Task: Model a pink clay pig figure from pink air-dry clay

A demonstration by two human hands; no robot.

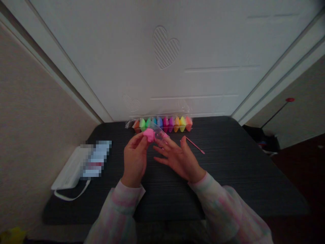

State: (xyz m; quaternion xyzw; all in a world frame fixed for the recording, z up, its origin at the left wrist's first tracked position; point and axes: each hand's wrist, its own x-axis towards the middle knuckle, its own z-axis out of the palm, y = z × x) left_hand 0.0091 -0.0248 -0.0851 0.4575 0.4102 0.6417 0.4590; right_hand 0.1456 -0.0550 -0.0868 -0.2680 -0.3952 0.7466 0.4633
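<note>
Pinching a pink lump between thumb and fingers, the left hand is closed on it above the table. The right hand is open, palm partly turned up and fingers spread, just beside the lump. A clear wrapper with pink bits in it or on it lies at its fingertips; whether the fingers grip it, I cannot tell.

Behind the hands, along the far edge by the white door, a long clear bag holds a row of small packs: orange-brown, greens, teal, blue, magenta, purple, orange, yellow and coral. The wrapper overlaps the row in view. A thin pink stick lies slantwise to the right of the bag's near side.

At the left are a white case, its contents hidden, a pixelated item overlapping it, and a white strap.
</note>
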